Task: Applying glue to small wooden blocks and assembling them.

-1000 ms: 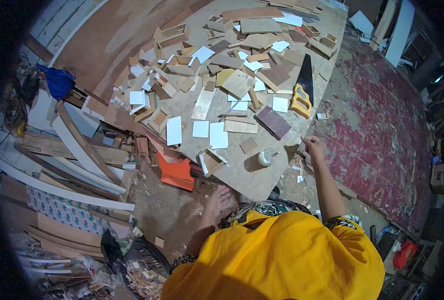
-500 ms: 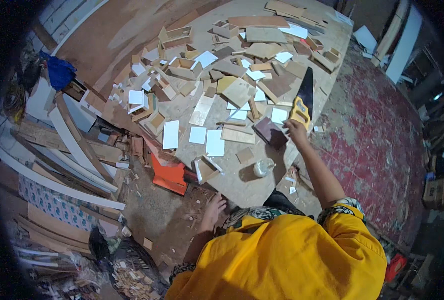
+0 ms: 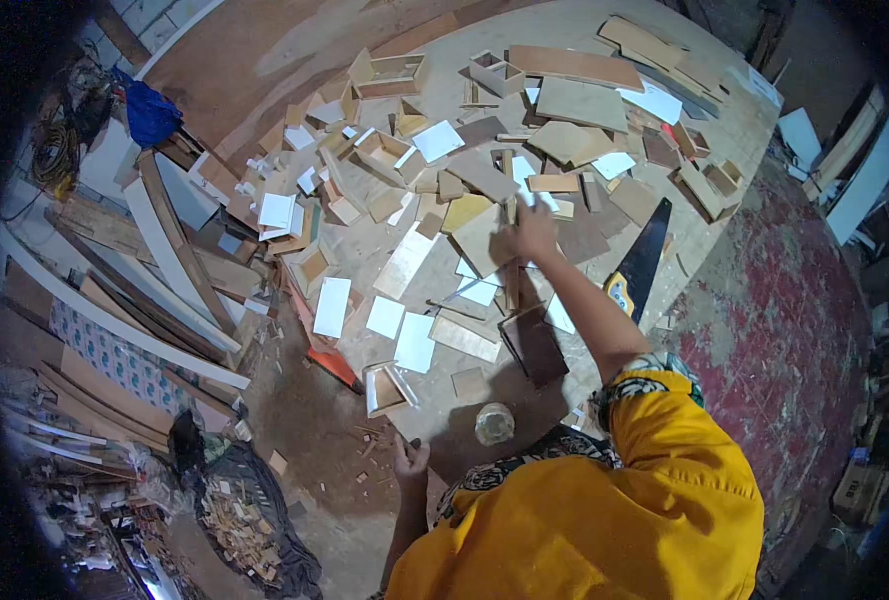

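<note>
My right hand [image 3: 533, 238] is stretched over the middle of the worktable [image 3: 443, 408], low among scattered wood offcuts. Its thumb and fingers are apart around a narrow wooden strip [image 3: 512, 284]; whether they touch it is hidden. A tan board [image 3: 477, 240] lies just left of that hand. Down at the table's near edge is my left hand [image 3: 411, 460], fingers curled in, whatever they grip hidden. Closest to it stands a small open white-edged wooden box [image 3: 388, 388]. A handsaw [image 3: 645, 262] with a yellow handle lies right of my right forearm.
A dark brown block [image 3: 533, 345] and a clear glass jar [image 3: 495, 424] stand near the front edge. White panels [image 3: 415, 343] and small open boxes [image 3: 385, 157] crowd the table. Long boards [image 3: 170, 240] lean at left, above a black sack [image 3: 250, 515] of scraps.
My right hand has moved from beside the saw handle, forward and left, to the offcuts in the middle. The left hand has come up to the table's edge, its fingers now curled. The view has shifted.
</note>
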Tool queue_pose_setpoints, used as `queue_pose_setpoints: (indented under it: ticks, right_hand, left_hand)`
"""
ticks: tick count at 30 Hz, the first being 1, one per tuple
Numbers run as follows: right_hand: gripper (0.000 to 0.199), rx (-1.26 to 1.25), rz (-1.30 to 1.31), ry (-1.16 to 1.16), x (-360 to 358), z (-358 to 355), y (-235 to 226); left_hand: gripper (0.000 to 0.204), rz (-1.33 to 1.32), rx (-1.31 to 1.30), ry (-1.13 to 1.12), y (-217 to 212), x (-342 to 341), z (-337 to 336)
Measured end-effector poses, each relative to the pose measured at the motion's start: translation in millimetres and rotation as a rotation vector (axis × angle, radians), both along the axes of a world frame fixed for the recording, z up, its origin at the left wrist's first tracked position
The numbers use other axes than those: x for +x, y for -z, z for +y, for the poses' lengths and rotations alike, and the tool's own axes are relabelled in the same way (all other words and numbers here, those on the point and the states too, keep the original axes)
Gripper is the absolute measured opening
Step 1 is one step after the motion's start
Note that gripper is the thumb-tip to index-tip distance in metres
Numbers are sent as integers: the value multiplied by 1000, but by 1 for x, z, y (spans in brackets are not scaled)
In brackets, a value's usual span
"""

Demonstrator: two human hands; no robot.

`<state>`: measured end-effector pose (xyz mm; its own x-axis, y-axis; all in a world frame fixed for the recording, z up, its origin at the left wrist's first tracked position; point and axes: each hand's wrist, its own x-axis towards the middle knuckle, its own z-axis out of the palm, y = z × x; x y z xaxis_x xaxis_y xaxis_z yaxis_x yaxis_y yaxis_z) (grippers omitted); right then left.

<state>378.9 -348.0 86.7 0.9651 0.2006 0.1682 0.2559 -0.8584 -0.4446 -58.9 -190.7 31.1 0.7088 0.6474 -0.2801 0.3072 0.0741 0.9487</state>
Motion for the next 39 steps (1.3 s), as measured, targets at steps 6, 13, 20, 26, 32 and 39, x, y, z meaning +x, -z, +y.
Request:
queue_pose_setpoints:
  ticks: [6,13,20,26,32,39]
  right_hand:
    - [75,-76,29,80,55,-34,8]
    - [77,-26,-125,-521,9,-6,-11]
    - [83,-233,-120,-755,-11,44,-7]
    - [76,-276,-51,-588,39,6,-3]
    - [76,-222,-71,-392,80,-73,0]
    - [69,-265,-82,-233,95,-97,-10]
  left_hand:
    - [76,122,564,379,-106,50,-44]
    - [69,53,800,678,-61,96,-59]
    - [55,-87,699,799,-44,112,-67]
    - [55,-138,410,580,-50,125,-61]
    - [50,-38,340,402,-74,183,-28]
    - [48,-191,367,193,-67,278,9]
